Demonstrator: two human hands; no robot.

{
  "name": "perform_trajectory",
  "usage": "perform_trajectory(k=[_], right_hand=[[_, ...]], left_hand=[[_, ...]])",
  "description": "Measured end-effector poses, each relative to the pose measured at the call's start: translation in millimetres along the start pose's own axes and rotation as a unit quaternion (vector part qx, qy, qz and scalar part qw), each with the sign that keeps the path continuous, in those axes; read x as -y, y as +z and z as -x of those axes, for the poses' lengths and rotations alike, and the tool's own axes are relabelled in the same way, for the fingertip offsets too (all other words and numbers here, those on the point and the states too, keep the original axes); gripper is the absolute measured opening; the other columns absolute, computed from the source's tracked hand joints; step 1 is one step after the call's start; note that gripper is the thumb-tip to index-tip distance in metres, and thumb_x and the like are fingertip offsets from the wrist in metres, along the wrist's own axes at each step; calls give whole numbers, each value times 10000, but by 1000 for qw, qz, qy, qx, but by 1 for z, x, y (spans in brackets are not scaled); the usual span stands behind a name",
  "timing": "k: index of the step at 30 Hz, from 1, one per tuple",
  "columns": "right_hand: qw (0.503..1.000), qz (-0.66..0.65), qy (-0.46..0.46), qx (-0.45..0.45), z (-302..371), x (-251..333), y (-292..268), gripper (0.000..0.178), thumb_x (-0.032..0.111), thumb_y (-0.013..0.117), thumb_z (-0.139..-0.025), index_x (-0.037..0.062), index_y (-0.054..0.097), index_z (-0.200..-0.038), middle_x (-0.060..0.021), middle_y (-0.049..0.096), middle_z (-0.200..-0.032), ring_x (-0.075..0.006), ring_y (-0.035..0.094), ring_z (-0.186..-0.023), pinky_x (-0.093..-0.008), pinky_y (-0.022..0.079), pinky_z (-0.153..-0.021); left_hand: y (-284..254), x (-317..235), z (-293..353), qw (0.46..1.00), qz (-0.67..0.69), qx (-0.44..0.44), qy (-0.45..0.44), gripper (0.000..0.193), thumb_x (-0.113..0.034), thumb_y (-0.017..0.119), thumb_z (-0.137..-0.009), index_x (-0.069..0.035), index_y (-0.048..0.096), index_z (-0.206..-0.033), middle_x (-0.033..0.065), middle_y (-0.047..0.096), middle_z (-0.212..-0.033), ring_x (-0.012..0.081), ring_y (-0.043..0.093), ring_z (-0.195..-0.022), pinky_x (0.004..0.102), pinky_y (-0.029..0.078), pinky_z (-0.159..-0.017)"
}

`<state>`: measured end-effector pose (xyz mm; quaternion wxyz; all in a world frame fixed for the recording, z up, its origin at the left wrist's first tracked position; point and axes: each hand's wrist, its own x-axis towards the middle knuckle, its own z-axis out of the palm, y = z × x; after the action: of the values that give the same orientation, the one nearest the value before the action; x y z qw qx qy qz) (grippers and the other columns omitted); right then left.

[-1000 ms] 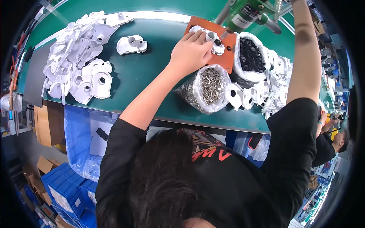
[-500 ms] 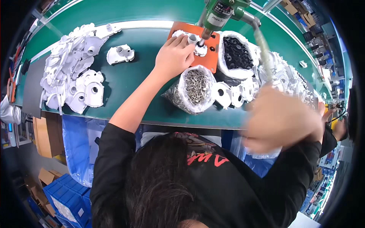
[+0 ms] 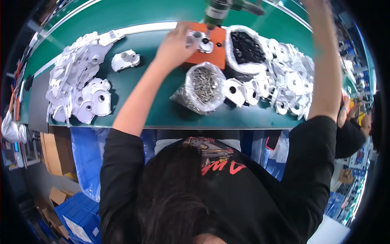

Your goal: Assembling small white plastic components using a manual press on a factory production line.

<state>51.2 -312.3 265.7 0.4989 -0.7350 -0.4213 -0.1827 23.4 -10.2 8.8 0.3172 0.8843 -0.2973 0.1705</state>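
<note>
Since the half-second-old frame my right arm has swung up past the top edge, so I can't tell what that hand grips; the green driver (image 3: 217,12) now hangs straight over the orange fixture plate (image 3: 211,51). Left hand (image 3: 175,44) lies fingers-down on the white housing (image 3: 199,40) seated on that plate, looks like pinning it so it won't spin under the bit. Bag of screws (image 3: 205,85) sits just in front of the plate, bag of black parts (image 3: 245,46) right beside it, both within short reach on the worktop (image 3: 162,110).
</note>
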Motion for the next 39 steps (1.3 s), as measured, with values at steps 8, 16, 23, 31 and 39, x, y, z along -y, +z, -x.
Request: perform_trajectory(k=[8, 16, 23, 31, 39], right_hand=[[944, 5, 329, -12, 102, -98, -25, 479, 399, 590, -839, 18, 610, -1128, -146, 556, -1238, -291, 554, -1075, -336, 408, -922], [658, 510, 524, 183, 231, -149, -34, 728, 260, 732, -714, 100, 413, -1348, -189, 561, -1211, -391, 428, -1202, -435, 353, -1021], [618, 590, 496, 156, 263, -193, -34, 756, 256, 739, -620, 142, 446, -1307, -295, 483, -1236, -429, 542, -1079, -459, 477, -894], [609, 590, 512, 138, 224, -143, -14, 556, 181, 752, -618, 26, 529, -1103, -297, 524, -1113, -455, 600, -933, -466, 516, -811], [804, 509, 303, -58, 186, -61, 9, 541, 65, 665, -705, 138, 445, -1195, -220, 430, -1232, -392, 559, -970, -398, 483, -842]], left_hand=[[-34, 5, -35, 976, -55, 204, 43, 457, -407, 593, -772, -106, 530, -1109, 90, 462, -1264, 264, 443, -1189, 415, 346, -992], [-81, 28, -77, 968, -109, 220, -45, 310, -371, 647, -716, -88, 591, -829, 107, 639, -864, 285, 615, -825, 383, 479, -707], [-72, 92, -72, 993, -44, -59, -97, 640, -360, 597, -815, -26, 381, -1315, 277, 561, -1092, 413, 527, -1045, 424, 432, -919], [-120, 90, 2, 893, -185, 337, -234, 572, -349, 624, -789, -80, 451, -1263, 197, 581, -1162, 355, 551, -1089, 420, 443, -908], [-114, 128, 61, 975, -132, 159, -88, 244, -124, 436, -856, -28, 571, -1035, 227, 597, -922, 394, 563, -935, 436, 433, -823]])
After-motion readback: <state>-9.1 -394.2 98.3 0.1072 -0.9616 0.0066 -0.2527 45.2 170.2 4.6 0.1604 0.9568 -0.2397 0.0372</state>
